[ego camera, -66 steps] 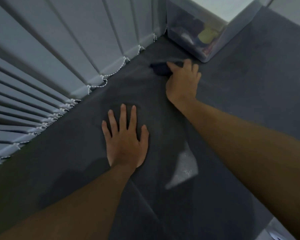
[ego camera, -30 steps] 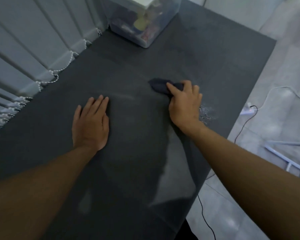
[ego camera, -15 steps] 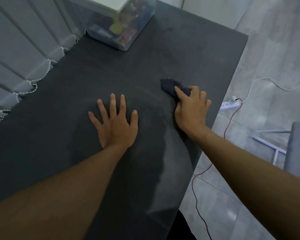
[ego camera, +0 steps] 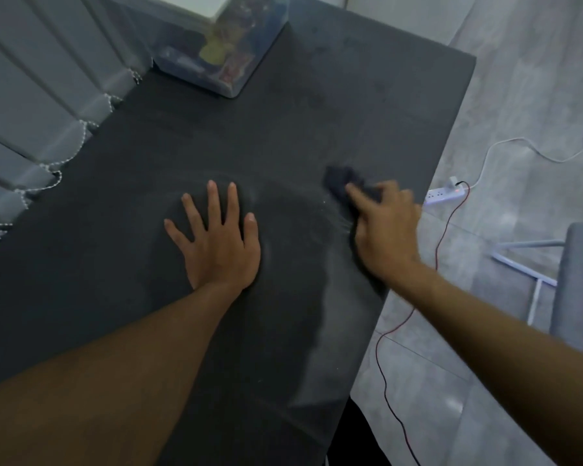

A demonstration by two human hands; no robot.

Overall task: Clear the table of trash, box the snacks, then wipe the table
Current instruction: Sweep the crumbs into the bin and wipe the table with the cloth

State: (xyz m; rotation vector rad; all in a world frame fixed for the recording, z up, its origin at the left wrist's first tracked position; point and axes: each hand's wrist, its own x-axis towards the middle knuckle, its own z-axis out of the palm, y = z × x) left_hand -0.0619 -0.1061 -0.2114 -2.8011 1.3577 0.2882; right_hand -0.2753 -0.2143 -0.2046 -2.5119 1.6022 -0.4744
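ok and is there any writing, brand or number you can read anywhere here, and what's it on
No text can be read anywhere in this view.
On the snack packets inside the clear box: colourful print, too blurred to read.
On the power strip on the floor: any marking is too small to tell.
On the cloth held by the right hand: plain dark, no label showing.

- The table (ego camera: 317, 122) has a dark grey, matt top with a fine grain. Pale streaks give it a dull sheen in places.
- The cloth (ego camera: 339, 181) is dark, soft, matt fabric.
- The box (ego camera: 229, 62) is clear, smooth, slightly glossy plastic.
- The floor (ego camera: 525, 95) is grey, smooth and faintly shiny.
- The blind slats (ego camera: 31, 79) are pale and matt.
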